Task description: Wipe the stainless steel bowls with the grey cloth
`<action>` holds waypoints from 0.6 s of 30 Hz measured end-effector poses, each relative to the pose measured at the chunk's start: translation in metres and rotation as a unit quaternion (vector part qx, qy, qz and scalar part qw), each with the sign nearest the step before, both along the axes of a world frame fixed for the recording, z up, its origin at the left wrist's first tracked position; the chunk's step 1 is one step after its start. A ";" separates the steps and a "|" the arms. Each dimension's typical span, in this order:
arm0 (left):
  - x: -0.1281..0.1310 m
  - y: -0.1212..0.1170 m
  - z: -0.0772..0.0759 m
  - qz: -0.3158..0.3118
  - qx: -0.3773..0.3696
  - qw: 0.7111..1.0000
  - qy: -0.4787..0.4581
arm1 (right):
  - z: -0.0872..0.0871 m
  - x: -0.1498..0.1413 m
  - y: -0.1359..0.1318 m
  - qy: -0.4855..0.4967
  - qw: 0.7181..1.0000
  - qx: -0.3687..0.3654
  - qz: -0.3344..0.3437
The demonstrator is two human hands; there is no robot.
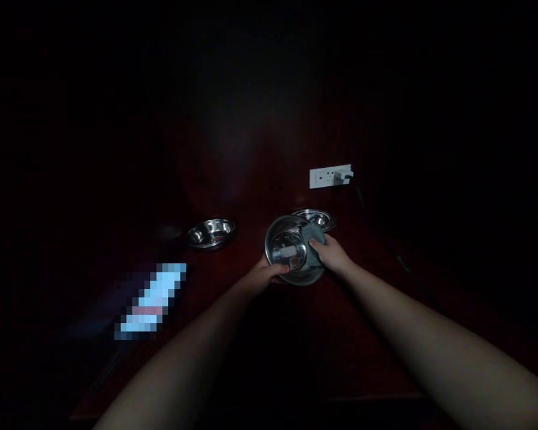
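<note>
A shiny steel bowl [275, 236] is held up above the dark red table, tilted so that its inside faces me. My left hand [265, 275] grips its lower left rim, the thumb lying over the edge and the other fingers hidden behind. My right hand [332, 252] is closed on a grey-green cloth [312, 236], which it presses against the bowl's right side. The thumb lies on top of the cloth. Partly behind the bowl, another steel dish [325, 220] rests on the table. A label-like pale patch shows on the bowl's bottom, perhaps a reflection.
To the left stands another steel bowl [210, 233]. Nearer me lies a bright, pixelated screen [152, 298] with a cable by it. A white socket plate [325, 177] with a plug sits on the back wall, and a dark cord runs down the right. Everything around is very dark.
</note>
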State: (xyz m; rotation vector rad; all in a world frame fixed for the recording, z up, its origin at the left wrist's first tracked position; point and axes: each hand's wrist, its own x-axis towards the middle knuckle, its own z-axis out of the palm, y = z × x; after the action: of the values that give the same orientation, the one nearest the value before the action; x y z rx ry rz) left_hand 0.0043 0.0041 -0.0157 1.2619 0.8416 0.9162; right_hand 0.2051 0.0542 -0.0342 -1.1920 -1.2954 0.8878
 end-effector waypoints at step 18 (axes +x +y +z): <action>0.002 -0.003 0.004 0.016 -0.003 1.000 -0.008 | -0.004 0.002 0.004 -0.012 1.000 0.008 0.004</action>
State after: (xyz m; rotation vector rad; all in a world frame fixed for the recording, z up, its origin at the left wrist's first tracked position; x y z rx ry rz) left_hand 0.0063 0.0014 -0.0122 1.2367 0.8545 0.9476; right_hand 0.2069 0.0581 -0.0384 -1.1894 -1.3247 0.8689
